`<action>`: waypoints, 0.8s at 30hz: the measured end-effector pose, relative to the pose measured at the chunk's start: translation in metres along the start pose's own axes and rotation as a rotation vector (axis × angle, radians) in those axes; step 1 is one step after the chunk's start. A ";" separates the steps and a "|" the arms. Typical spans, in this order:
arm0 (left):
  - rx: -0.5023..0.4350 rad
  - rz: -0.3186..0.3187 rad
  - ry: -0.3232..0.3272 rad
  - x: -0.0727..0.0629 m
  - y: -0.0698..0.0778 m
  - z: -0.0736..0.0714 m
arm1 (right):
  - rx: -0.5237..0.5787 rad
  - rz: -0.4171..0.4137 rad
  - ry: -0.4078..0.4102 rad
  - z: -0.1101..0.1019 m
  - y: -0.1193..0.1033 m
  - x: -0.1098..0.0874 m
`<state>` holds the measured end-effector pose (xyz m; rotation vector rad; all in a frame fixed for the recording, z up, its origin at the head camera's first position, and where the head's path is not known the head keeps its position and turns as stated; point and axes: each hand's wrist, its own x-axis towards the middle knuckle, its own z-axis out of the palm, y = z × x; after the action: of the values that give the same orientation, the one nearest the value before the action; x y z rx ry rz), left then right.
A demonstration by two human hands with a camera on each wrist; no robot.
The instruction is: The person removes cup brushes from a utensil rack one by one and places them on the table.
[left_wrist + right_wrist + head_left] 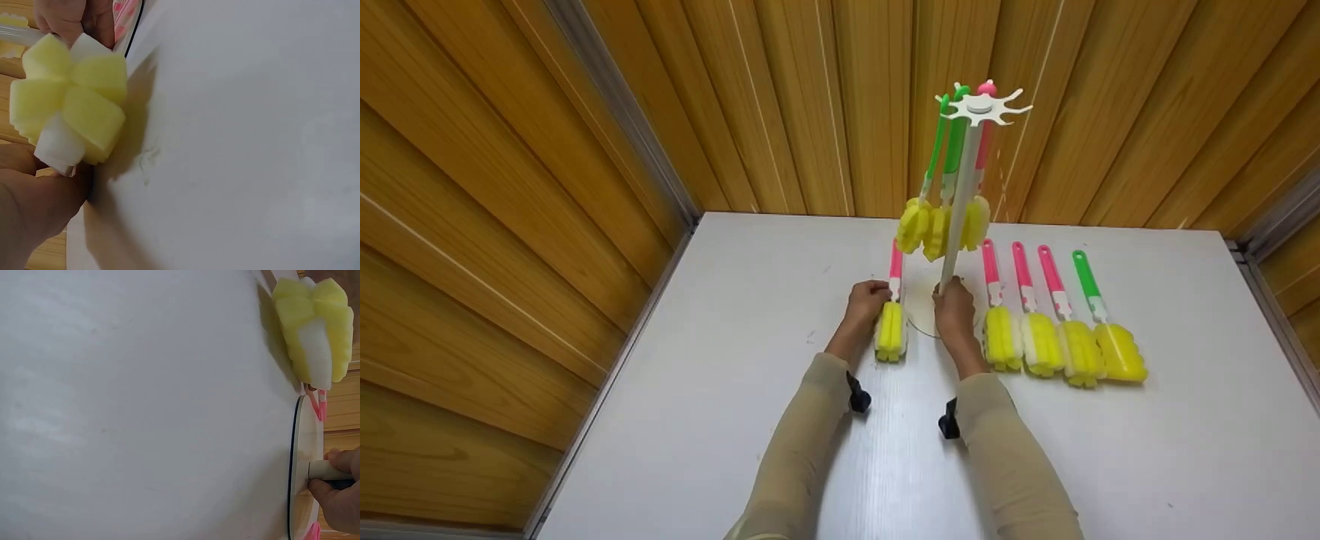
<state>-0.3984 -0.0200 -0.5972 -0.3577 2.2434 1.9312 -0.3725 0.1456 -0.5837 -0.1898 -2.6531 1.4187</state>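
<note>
My left hand [868, 303] pinches a sponge bottle brush [891, 331] near the neck of its pink handle. In the left wrist view, the brush's yellow and white sponge head [93, 115] hides part of the fingers. Beside it, my right hand [955, 309] grips the lower pole of a white stand [962, 191], just above its round base [304, 444]. Three brushes hang from the stand's slotted top [979, 109]: two with green handles and one with a pink handle [983, 154], their yellow sponges [914, 225] pointing down.
Right of the stand, several more sponge brushes lie in a row on the white table [697, 420]: pink-handled ones [1003, 339] and a green-handled one [1122, 352] at the end. Wood-look panels [810, 105] stand behind the table and at its sides.
</note>
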 end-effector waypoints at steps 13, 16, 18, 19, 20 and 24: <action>0.012 0.013 0.014 -0.001 -0.001 0.001 | 0.008 0.005 -0.018 -0.001 0.000 0.000; 0.024 0.015 0.019 -0.001 -0.001 0.002 | 0.002 0.009 -0.018 -0.001 0.001 0.000; 0.025 0.011 0.023 -0.002 -0.002 0.003 | -0.003 0.011 -0.016 0.000 0.001 0.000; 0.026 0.007 0.027 -0.002 -0.002 0.003 | -0.005 0.010 -0.015 0.000 0.001 0.000; 0.023 0.002 0.029 -0.002 -0.002 0.003 | -0.005 0.007 -0.013 0.000 0.001 0.000; 0.008 0.004 0.037 -0.003 -0.003 0.004 | -0.001 -0.008 -0.004 0.000 0.001 0.000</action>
<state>-0.3951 -0.0167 -0.5994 -0.3916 2.2758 1.9324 -0.3726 0.1455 -0.5844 -0.1760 -2.6545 1.4171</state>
